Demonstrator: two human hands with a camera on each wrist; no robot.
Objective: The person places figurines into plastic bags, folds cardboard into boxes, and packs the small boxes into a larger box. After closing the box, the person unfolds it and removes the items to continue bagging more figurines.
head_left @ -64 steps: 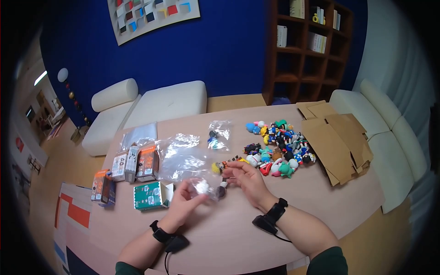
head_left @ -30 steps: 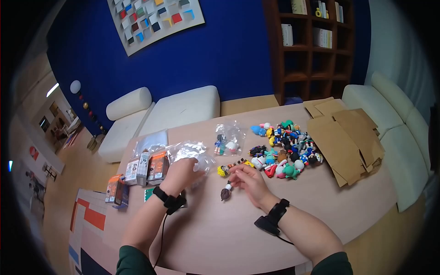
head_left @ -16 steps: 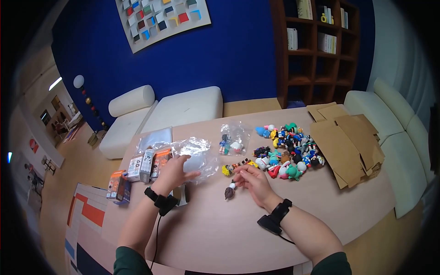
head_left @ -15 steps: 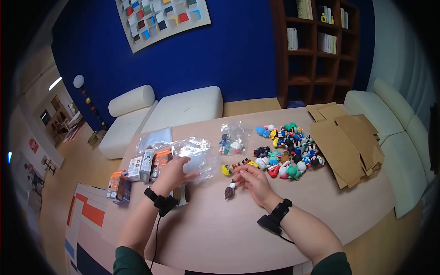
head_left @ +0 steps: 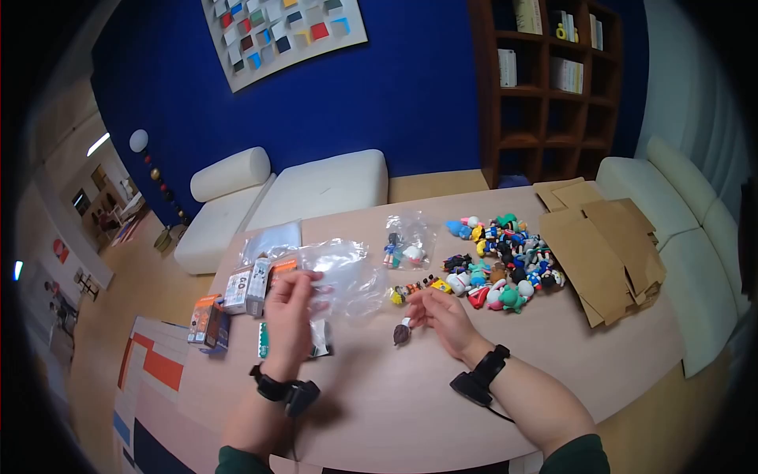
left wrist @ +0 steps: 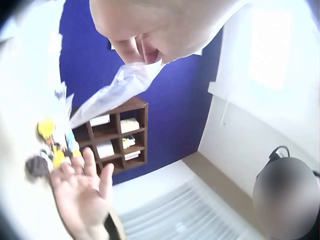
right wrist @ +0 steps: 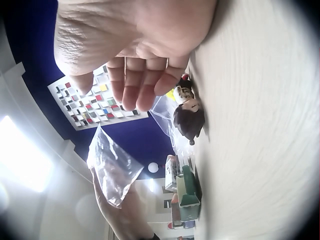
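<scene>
My left hand [head_left: 290, 320] is raised over the near left of the table. Its fingers and thumb pinch a clear plastic bag [left wrist: 120, 87], which hangs loosely and also shows in the right wrist view. The right hand [head_left: 444, 320] stays low at the table with relaxed fingers and nothing in its grasp. Just beside its fingertips lies a brown-haired figurine [head_left: 403, 333], also seen in the right wrist view. A yellow-haired figurine [head_left: 399, 296] lies a little farther back.
Clear bags [head_left: 339, 276] spread behind the left hand. Boxes [head_left: 246, 288] and a green box [head_left: 264, 340] stand left. Behind the figurines lies a bag holding toys [head_left: 410, 243]. A figurine heap [head_left: 505, 261] and flattened cardboard [head_left: 608, 257] fill the right.
My left hand left a white bundle at the back bag, reached over the clear bags, and has now drawn back and up with one. The right hand stays beside the brown-haired figurine.
</scene>
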